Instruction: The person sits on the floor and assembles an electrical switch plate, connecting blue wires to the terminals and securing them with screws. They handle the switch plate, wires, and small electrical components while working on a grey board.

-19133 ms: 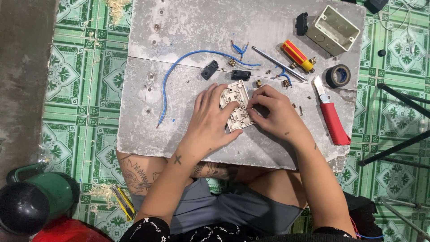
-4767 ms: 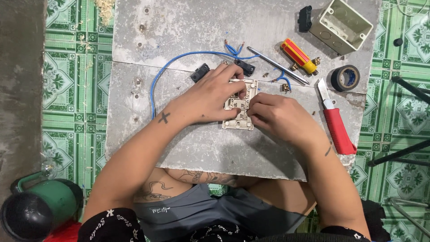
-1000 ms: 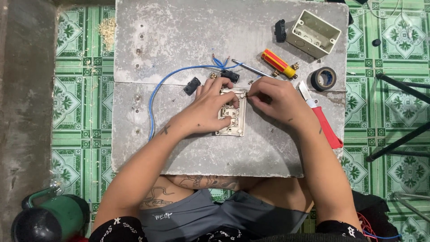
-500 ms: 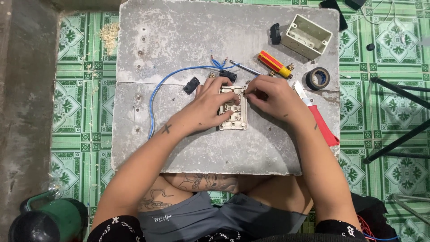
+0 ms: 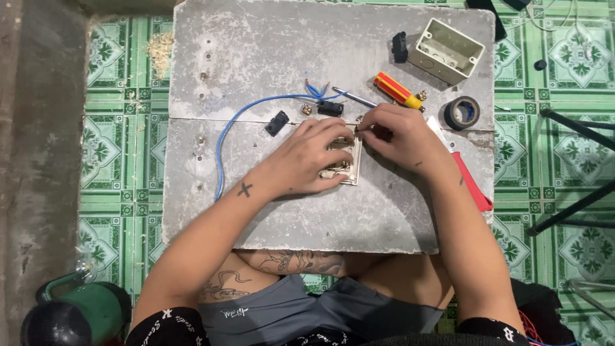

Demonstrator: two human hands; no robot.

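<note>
Cream switch plate [image 5: 346, 168] lies mid-slab, just below the black clip [image 5: 330, 107]. Left hand [image 5: 307, 160] presses flat on it, fingers spread. Right hand [image 5: 400, 138] pinches closed at its upper edge; contents not discernible. Recommend steady downward pressure and small fingertip movements.

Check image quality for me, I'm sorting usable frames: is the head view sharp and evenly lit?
Head view: even, soft light, no glare on the grey slab; left hand and right hand are sharp, hiding most of the switch plate; faint shadows only.
</note>
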